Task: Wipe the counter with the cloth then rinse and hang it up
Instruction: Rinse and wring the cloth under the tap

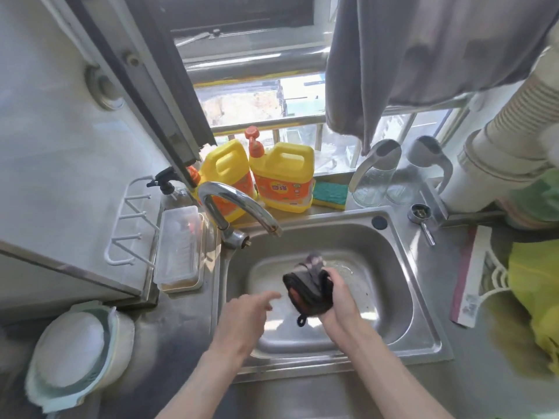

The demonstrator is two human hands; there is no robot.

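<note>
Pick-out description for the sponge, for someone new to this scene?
Find the steel sink, then the ledge behind it. The sponge lies between the right-hand yellow detergent jug and a clear glass bottle. Only it is flat, green on top, yellow beneath.

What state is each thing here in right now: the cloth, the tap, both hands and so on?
cloth: bunched up, held over the sink
right hand: gripping the cloth
left hand: open, holding nothing
tap: no stream visible
grey towel: hanging up
sponge: lying flat
</note>
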